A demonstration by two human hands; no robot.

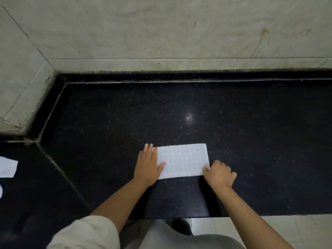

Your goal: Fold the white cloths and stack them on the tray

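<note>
White cloth (pixel 183 160), folded into a long rectangle, lay flat on the black speckled countertop (pixel 251 141), near the front edge and roughly central in the head view. Its surface showed a faint grid texture. Its long sides ran left to right.

The left hand (pixel 148 164) rested palm down on the cloth's left end, fingers straight and together, pointing away from the person, thumb spread out across the fabric. It pressed the cloth flat and grasped nothing.

The right hand (pixel 220 174) was at the cloth's near right corner. Its fingers were curled, and the thumb and fingertips met the corner of the fabric in what appeared to be a pinch. The rest of that hand lay on the countertop just beside the cloth.

A second piece of white cloth (pixel 8 167) was partly visible at the far left edge of the view, on the lower section of dark counter, well apart from the hands. Another white scrap showed below it at the frame edge; what it was could not be told.

A pale marble-like wall (pixel 161 33) rose behind the countertop and angled round at the left. A light sleeve (pixel 86 234) covered the left upper arm. Pale floor tiles (pixel 269 229) showed below the counter's front edge.
</note>
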